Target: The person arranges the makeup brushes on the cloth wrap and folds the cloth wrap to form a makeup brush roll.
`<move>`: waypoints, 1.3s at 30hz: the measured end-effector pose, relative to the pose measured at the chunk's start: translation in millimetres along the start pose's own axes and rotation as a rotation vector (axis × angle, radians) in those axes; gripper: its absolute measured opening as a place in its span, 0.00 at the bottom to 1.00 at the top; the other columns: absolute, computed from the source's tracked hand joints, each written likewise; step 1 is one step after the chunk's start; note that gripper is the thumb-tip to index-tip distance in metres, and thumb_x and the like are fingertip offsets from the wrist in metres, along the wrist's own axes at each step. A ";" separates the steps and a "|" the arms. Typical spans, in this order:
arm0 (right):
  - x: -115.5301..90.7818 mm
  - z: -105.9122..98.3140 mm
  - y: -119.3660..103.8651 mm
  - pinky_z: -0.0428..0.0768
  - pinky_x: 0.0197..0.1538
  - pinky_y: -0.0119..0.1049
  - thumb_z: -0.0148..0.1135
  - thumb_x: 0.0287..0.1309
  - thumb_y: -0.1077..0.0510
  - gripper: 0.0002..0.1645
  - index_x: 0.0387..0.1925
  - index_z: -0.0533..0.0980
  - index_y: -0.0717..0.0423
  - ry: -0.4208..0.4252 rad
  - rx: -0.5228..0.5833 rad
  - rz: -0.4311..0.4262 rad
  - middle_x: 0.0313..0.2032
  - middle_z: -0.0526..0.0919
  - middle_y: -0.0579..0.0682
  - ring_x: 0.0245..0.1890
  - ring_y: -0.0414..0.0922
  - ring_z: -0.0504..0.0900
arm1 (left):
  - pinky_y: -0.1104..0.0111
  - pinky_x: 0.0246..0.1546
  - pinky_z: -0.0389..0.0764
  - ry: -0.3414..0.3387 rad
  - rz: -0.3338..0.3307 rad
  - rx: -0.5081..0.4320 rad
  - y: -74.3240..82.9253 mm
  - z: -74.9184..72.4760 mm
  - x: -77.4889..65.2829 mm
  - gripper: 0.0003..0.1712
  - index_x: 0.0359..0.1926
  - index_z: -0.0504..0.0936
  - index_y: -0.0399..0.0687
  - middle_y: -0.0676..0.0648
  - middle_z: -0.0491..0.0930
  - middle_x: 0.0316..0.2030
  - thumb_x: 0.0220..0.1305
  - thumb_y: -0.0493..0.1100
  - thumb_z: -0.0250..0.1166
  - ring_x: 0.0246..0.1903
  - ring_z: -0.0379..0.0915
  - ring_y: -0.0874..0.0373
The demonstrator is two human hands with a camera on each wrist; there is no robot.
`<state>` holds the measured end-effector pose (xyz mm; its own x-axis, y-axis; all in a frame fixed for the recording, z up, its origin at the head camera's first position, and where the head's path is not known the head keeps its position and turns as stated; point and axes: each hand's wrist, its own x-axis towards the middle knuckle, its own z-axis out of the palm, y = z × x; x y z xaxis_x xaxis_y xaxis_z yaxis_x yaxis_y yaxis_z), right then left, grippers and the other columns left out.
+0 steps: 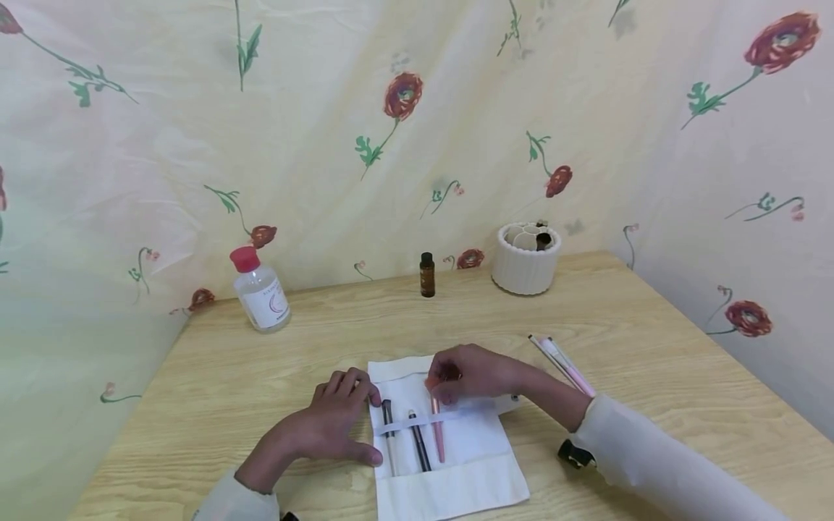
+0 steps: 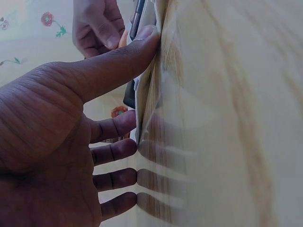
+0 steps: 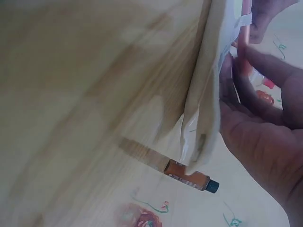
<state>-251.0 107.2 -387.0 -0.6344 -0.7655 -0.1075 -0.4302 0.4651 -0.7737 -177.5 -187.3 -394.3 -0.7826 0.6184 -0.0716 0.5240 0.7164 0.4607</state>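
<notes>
A white cloth brush roll [image 1: 459, 496] lies unfolded on the table. Under its elastic strap sit a dark-tipped brush with a pale handle [image 1: 389, 438] and a black-handled brush [image 1: 420, 447]. My right hand [image 1: 472, 373] pinches a pink makeup brush [image 1: 438, 438] near its upper end; the handle runs down beneath the strap, right of the black one. In the right wrist view, fingers partly cover the pink brush [image 3: 244, 38]. My left hand [image 1: 335, 423] rests along the roll's left edge, thumb and fingers spread, touching the cloth and table.
Several brushes [image 1: 563, 365] lie on the table near my right forearm. At the back stand a clear bottle with a red cap [image 1: 262, 297], a small brown bottle [image 1: 426, 276] and a white ribbed holder with compartments [image 1: 524, 268]. A floral curtain [image 1: 313, 181] hangs behind the table.
</notes>
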 end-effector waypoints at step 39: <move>-84.0 -74.8 42.6 0.66 0.20 0.36 0.68 0.62 0.53 0.18 0.19 0.74 0.52 0.216 -0.626 0.420 0.15 0.72 0.44 0.14 0.40 0.67 | 0.42 0.53 0.58 0.003 0.011 0.003 -2.0 3.6 1.3 0.42 0.54 0.66 0.51 0.47 0.57 0.60 0.50 0.70 0.73 0.60 0.50 0.47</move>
<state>-264.1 224.6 -364.2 -0.9076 -0.3960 -0.1398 -0.3675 0.9100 -0.1919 -178.3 -186.8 -398.5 -0.7780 0.6250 -0.0641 0.5333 0.7109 0.4584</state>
